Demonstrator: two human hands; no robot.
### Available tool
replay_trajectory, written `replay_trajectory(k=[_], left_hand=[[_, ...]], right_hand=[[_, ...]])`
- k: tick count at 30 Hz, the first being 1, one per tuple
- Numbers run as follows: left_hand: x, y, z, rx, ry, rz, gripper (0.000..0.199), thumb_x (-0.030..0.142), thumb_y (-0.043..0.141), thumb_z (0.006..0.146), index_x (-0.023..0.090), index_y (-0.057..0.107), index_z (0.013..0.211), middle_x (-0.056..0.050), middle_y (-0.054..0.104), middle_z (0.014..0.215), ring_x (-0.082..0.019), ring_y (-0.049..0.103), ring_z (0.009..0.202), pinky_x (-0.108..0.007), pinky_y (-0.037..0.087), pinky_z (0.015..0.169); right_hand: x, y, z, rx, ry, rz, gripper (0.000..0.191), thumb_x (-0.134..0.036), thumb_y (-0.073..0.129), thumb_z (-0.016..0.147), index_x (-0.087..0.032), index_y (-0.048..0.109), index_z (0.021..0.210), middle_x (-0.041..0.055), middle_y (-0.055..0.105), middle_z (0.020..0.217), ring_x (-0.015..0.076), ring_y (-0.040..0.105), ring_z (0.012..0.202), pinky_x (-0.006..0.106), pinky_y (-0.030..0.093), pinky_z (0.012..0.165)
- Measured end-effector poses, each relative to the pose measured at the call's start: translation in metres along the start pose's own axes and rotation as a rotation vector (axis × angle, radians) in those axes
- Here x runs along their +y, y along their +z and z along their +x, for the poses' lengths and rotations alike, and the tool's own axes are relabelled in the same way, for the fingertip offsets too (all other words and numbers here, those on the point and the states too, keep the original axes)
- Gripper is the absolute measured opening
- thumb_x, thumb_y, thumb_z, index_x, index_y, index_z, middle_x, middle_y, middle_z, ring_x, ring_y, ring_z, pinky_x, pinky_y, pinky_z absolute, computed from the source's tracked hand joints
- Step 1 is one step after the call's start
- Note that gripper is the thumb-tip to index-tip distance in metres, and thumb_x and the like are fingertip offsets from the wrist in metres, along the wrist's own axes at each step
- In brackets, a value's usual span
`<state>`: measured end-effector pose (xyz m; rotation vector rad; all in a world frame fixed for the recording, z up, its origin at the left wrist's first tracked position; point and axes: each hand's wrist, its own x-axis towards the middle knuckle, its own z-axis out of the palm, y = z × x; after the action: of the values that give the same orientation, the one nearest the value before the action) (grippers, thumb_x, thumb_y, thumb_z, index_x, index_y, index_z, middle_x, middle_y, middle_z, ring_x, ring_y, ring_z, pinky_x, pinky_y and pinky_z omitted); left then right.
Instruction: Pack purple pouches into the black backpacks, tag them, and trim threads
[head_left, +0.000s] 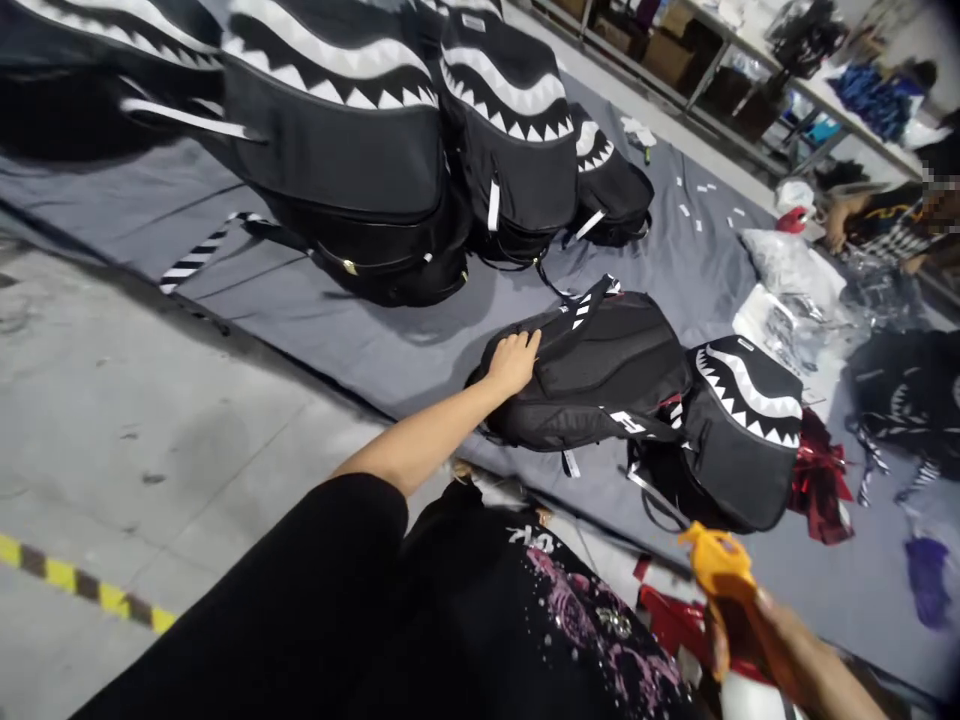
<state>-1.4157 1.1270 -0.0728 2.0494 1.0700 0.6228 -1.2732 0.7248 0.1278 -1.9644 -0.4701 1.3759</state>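
Observation:
A black backpack (600, 370) lies with its padded back and straps upward on the grey cloth, below the middle of the row. My left hand (514, 362) is on its left end, fingers curled over the fabric beside a strap with black-and-white stripes. In my right hand (776, 625), at the lower right, is an orange air blow gun (720, 565) with a thin bent metal nozzle. The nozzle tip points toward the backpack's lower side, apart from my left hand. Right of that backpack lies another backpack (746, 440) with a white shark-teeth print, front up.
Large shark-teeth backpacks (345, 150) stand along the far side of the grey cloth (420, 350). Clear plastic bags (795, 280) and red foil wrapping (821, 480) lie to the right. A co-worker's hand (838, 222) shows at the upper right. Yellow-black tape (82, 585) marks the floor.

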Motion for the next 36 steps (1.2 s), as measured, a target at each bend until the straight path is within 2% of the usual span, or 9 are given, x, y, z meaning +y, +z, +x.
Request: replay_trajectory(k=[4, 9, 12, 16, 21, 27, 30, 33, 36], left_hand=[[-0.033, -0.023, -0.025, -0.205, -0.004, -0.327, 0.052, 0.048, 0.030, 0.100, 0.015, 0.052, 0.134, -0.015, 0.072, 0.108, -0.021, 0.070, 0.088, -0.034, 0.053, 0.080], [-0.067, -0.047, -0.055, -0.617, -0.346, -0.933, 0.078, 0.080, 0.033, 0.083, 0.009, 0.065, 0.086, -0.018, 0.074, 0.079, -0.018, 0.069, 0.060, -0.025, 0.051, 0.053], [-0.068, -0.048, -0.053, -0.640, -0.546, -0.994, 0.073, 0.078, 0.036, 0.085, 0.011, 0.066, 0.082, -0.017, 0.075, 0.082, -0.020, 0.072, 0.066, -0.025, 0.052, 0.054], [-0.060, -0.041, -0.044, -0.525, -0.750, -0.991, 0.061, 0.067, 0.033, 0.093, 0.014, 0.063, 0.089, -0.012, 0.074, 0.072, -0.019, 0.071, 0.059, -0.024, 0.049, 0.048], [-0.057, -0.033, -0.041, -0.527, -0.734, -0.877, 0.065, 0.062, 0.022, 0.096, 0.014, 0.061, 0.076, -0.013, 0.074, 0.074, -0.018, 0.069, 0.058, -0.024, 0.049, 0.048], [-0.050, -0.036, -0.036, -0.529, -0.625, -0.655, 0.065, 0.057, 0.021, 0.097, 0.013, 0.064, 0.077, -0.017, 0.071, 0.068, -0.022, 0.067, 0.056, -0.031, 0.051, 0.053], [-0.027, -0.041, -0.050, -0.417, -0.489, -0.541, 0.056, 0.058, 0.039, 0.093, 0.010, 0.065, 0.110, -0.021, 0.073, 0.095, -0.031, 0.070, 0.088, -0.042, 0.054, 0.076], [0.017, -0.034, -0.085, -0.265, -0.134, -0.381, 0.071, 0.051, 0.064, 0.083, 0.022, 0.042, 0.144, -0.016, 0.043, 0.150, -0.036, 0.038, 0.140, -0.051, 0.031, 0.112], [0.058, -0.006, -0.128, -0.265, 0.373, -0.077, 0.086, 0.049, 0.072, 0.077, 0.025, 0.034, 0.150, -0.014, 0.018, 0.162, -0.038, 0.019, 0.147, -0.056, 0.016, 0.118]], right_hand=[[-0.039, 0.045, 0.044, 0.018, -0.121, 0.135, 0.056, -0.071, 0.045, 0.084, -0.021, 0.061, 0.104, 0.0075, 0.066, 0.075, 0.0228, 0.065, 0.068, 0.037, 0.053, 0.069], [-0.100, 0.054, 0.128, 0.280, -0.222, -0.331, 0.048, -0.068, 0.044, 0.088, -0.021, 0.052, 0.084, 0.0000, 0.056, 0.060, 0.0140, 0.052, 0.049, 0.027, 0.046, 0.051], [-0.127, 0.055, 0.159, 0.521, -0.224, -0.600, 0.043, -0.064, 0.044, 0.090, -0.022, 0.048, 0.083, -0.0026, 0.051, 0.054, 0.0128, 0.048, 0.042, 0.026, 0.040, 0.044], [-0.138, 0.076, 0.167, 0.188, -0.186, -0.862, 0.042, -0.062, 0.042, 0.092, -0.021, 0.054, 0.094, -0.0007, 0.057, 0.057, 0.0132, 0.050, 0.043, 0.025, 0.038, 0.045], [-0.157, 0.093, 0.158, 0.320, -0.236, -1.147, 0.035, -0.050, 0.039, 0.095, -0.019, 0.055, 0.096, 0.0035, 0.060, 0.066, 0.0167, 0.057, 0.057, 0.025, 0.039, 0.053], [-0.161, 0.105, 0.140, 0.165, -0.300, -1.145, 0.036, -0.051, 0.039, 0.096, -0.019, 0.057, 0.098, 0.0032, 0.062, 0.068, 0.0159, 0.057, 0.058, 0.025, 0.039, 0.055], [-0.157, 0.082, 0.135, -0.023, -0.204, -1.121, 0.039, -0.052, 0.039, 0.096, -0.019, 0.059, 0.103, 0.0028, 0.063, 0.069, 0.0150, 0.057, 0.057, 0.025, 0.040, 0.057], [-0.163, 0.035, 0.134, 0.314, -0.097, -1.239, 0.037, -0.043, 0.037, 0.099, -0.014, 0.058, 0.108, 0.0078, 0.066, 0.077, 0.0152, 0.058, 0.062, 0.026, 0.040, 0.062], [-0.168, -0.002, 0.123, 0.512, 0.035, -1.318, 0.037, -0.039, 0.035, 0.100, -0.011, 0.058, 0.109, 0.0098, 0.065, 0.076, 0.0143, 0.055, 0.055, 0.027, 0.038, 0.059]])
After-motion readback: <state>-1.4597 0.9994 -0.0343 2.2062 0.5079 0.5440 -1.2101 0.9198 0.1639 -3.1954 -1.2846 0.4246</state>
